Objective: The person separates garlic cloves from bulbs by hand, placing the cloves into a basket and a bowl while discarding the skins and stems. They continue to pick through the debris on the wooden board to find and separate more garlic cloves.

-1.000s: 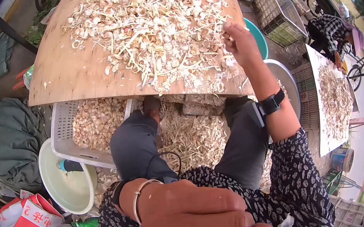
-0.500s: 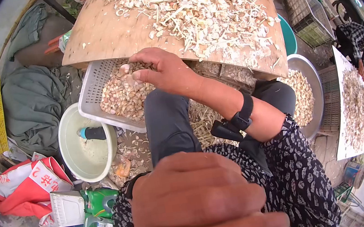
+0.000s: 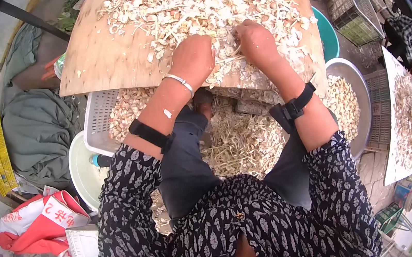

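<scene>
A wooden board [image 3: 98, 59] in front of me carries a heap of dry garlic skins and stalks [image 3: 174, 8]. My left hand [image 3: 194, 60] is at the near edge of the heap, its fingers curled inward. Close by on the right, my right hand [image 3: 257, 43] is also closed, fingertips down among the skins. Whatever either hand pinches is hidden by the fingers. Below the board's left edge, a pale plastic basket [image 3: 94, 119] holds garlic cloves [image 3: 128, 110], partly covered by my left forearm.
On the right stands a metal basin [image 3: 364, 107] of cloves, with a teal tub [image 3: 328, 34] behind it. A pale green basin [image 3: 81, 171] sits at left. Skins litter the ground [image 3: 244, 139] between my legs. Another person [image 3: 405, 40] works at a white board [image 3: 394, 155], far right.
My right hand has left the basket of cloves and moved up to the heap on the board. My left hand has gone from close below the camera to the board beside it.
</scene>
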The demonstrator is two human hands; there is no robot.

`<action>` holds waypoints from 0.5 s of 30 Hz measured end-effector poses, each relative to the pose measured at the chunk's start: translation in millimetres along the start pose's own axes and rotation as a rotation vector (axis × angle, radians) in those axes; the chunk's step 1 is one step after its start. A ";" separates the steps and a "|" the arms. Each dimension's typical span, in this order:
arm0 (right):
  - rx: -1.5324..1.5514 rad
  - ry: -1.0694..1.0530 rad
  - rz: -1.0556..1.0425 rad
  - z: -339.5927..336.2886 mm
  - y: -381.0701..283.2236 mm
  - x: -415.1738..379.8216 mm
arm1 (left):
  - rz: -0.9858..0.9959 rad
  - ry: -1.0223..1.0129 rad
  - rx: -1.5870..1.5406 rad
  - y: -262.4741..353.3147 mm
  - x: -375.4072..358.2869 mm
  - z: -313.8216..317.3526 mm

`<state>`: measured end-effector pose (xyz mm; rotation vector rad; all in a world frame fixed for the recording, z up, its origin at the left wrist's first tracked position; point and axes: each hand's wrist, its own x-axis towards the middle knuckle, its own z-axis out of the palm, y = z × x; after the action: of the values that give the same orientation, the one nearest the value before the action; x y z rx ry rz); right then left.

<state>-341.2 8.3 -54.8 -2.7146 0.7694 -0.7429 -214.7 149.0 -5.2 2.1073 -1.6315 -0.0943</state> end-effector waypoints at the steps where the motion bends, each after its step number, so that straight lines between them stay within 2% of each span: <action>1: -0.031 -0.041 -0.013 -1.3 1.1 2.1 | 0.004 -0.111 0.160 0.3 8.0 9.1; 2: -0.064 -0.079 -0.027 -3.8 2.2 3.5 | 0.011 -0.218 0.320 1.6 14.2 16.8; 3: -0.056 -0.069 -0.018 -1.7 8.1 5.8 | -0.003 -0.228 0.364 3.4 18.6 22.2; 5: 0.096 0.131 0.008 -2.5 19.4 12.3 | 0.003 -0.198 0.362 1.8 19.2 24.0; 6: 0.095 0.142 0.010 -8.7 23.1 13.8 | -0.007 -0.161 0.342 1.9 18.4 23.5; 8: 0.678 0.105 0.407 -24.0 31.1 12.6 | 0.011 -0.086 0.274 0.0 12.8 20.5; 9: 0.944 0.000 0.570 -38.8 32.9 7.3 | 0.029 0.028 0.286 4.0 11.5 15.5; 10: 0.943 0.010 0.565 -45.4 36.5 1.0 | 0.051 0.142 0.301 7.8 12.2 11.0; 12: 1.397 -0.058 0.763 -56.1 40.2 -12.8 | 0.049 0.128 0.309 14.5 13.8 10.8; 14: 1.484 -0.031 0.760 -64.6 40.0 -23.2 | 0.075 -0.147 0.234 18.8 20.6 25.6; 15: 1.625 -0.003 0.750 -69.6 38.8 -28.0 | 0.107 -0.170 0.322 13.7 24.4 36.8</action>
<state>-415.0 -14.2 -20.5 -0.8856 0.6139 -0.6548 -232.1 112.0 -26.8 2.2927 -1.9691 0.0272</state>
